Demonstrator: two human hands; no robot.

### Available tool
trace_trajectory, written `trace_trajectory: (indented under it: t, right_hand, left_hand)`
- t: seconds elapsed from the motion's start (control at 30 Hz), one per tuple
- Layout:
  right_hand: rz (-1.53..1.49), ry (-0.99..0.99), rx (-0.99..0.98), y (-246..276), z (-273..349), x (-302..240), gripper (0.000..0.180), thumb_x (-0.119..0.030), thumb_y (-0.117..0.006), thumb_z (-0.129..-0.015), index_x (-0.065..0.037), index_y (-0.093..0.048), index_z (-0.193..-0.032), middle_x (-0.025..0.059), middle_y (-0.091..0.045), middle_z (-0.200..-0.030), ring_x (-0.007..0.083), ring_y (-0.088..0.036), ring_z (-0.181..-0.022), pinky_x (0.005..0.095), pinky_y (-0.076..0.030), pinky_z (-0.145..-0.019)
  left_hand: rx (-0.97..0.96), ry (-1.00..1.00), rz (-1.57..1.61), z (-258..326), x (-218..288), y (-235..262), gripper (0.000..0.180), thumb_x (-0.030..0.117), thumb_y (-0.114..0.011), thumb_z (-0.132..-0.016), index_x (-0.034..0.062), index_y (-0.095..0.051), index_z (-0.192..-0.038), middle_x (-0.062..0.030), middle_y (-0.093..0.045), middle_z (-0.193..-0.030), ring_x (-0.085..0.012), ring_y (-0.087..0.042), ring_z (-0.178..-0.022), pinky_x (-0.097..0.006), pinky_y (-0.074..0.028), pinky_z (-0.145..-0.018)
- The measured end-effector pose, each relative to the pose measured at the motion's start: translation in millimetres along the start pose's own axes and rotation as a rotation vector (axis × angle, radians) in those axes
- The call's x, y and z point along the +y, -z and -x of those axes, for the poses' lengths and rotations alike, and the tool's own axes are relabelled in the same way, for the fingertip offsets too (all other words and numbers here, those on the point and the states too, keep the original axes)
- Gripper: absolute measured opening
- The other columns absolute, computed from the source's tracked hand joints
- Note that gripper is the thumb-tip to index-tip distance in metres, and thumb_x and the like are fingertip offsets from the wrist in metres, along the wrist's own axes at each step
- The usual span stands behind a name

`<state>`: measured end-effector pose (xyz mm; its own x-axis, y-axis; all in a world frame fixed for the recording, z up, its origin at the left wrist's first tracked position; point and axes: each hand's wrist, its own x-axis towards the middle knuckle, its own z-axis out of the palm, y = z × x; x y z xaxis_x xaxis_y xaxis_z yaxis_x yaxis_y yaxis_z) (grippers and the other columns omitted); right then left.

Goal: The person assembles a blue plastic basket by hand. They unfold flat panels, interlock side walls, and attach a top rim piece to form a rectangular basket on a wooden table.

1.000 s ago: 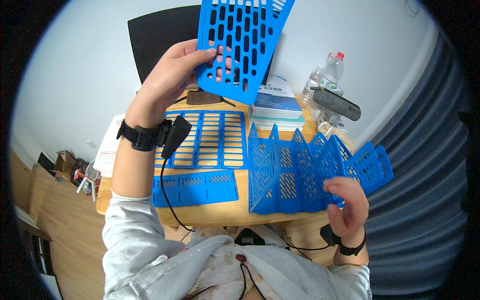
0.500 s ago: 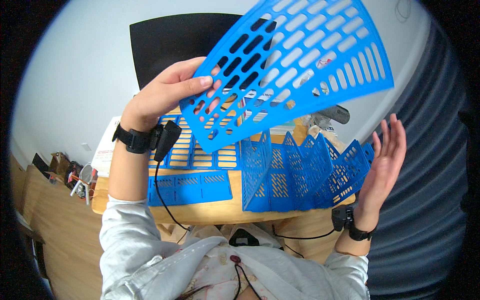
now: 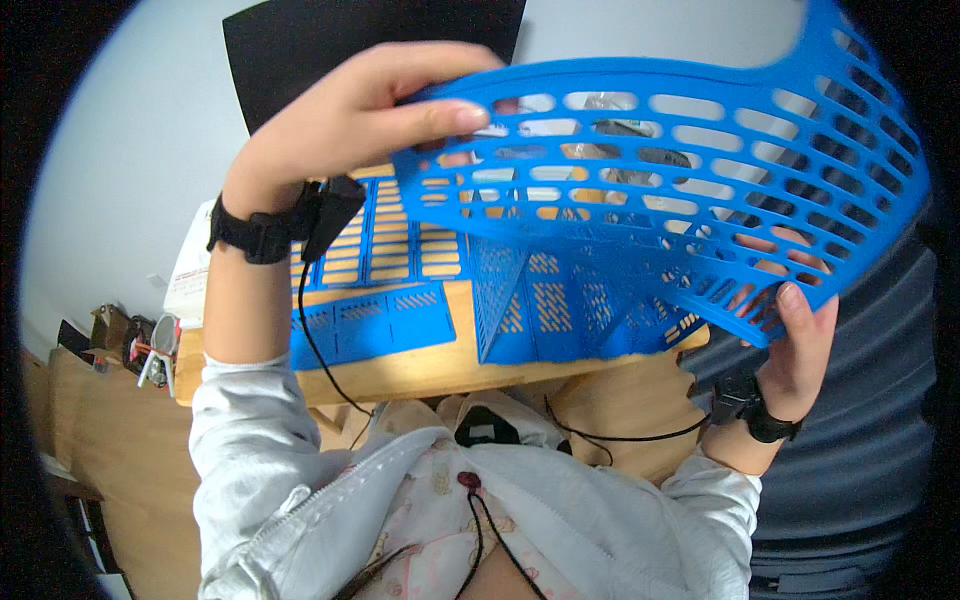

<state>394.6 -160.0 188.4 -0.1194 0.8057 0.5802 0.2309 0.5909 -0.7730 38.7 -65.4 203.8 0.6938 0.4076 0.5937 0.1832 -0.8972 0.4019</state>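
Note:
A large blue slotted plastic panel [image 3: 690, 190] is held up close in front of the camera, lying nearly flat. My left hand [image 3: 360, 120] grips its left edge, thumb on top. My right hand [image 3: 800, 335] holds its lower right edge from beneath, fingers showing through the slots. Below it on the wooden table [image 3: 420, 365] stand folded blue slotted panels [image 3: 560, 310], upright in a zigzag. Flat blue panels [image 3: 385, 270] lie to the left of them.
A black wristband with a small black device and cable [image 3: 300, 225] is on my left wrist, a black watch [image 3: 750, 410] on the right. A dark board [image 3: 300, 40] leans on the white wall behind. Clutter [image 3: 150, 350] sits on the floor at the left.
The blue panel has tipped from upright to nearly flat and come closer to the camera. My right hand rose from the folded panels on the table and took hold of its lower right edge.

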Motion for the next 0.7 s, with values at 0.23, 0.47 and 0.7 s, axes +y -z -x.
trace_trajectory:
  t: [0.23,0.47,0.7]
  right_hand:
    - [0.14,0.01,0.354,26,52,-2,0.031,-0.019,-0.057,-0.086,0.003,-0.055,-0.108,0.0187,-0.063,-0.1,0.0168,-0.058,-0.059,0.024,-0.045,-0.049]
    - [0.111,0.109,0.726,75,92,12,0.029,-0.024,-0.052,-0.089,0.001,-0.057,-0.103,0.0097,-0.06,-0.097,0.015,-0.057,-0.072,0.0272,-0.05,-0.06]
    - [0.201,-0.041,0.558,64,136,19,0.039,-0.021,-0.059,-0.084,0.004,-0.048,-0.112,0.0185,-0.063,-0.097,0.0173,-0.059,-0.063,0.0292,-0.05,-0.057]
  left_hand:
    - [-0.055,-0.093,0.076,-20,5,-1,0.076,0.022,-0.065,-0.083,0.0032,-0.021,-0.142,-0.0174,-0.032,-0.141,-0.0269,-0.039,-0.125,-0.038,-0.034,-0.102]
    - [0.512,-0.177,-0.29,26,18,-50,0.025,0.015,-0.057,-0.089,-0.0003,-0.056,-0.109,-0.0075,-0.059,-0.102,-0.0161,-0.058,-0.09,-0.028,-0.046,-0.079]
    - [-0.278,-0.043,0.222,56,42,-98,0.012,0.013,-0.061,-0.081,0.0016,-0.062,-0.087,-0.0104,-0.063,-0.076,-0.0284,-0.061,-0.07,-0.036,-0.048,-0.058]
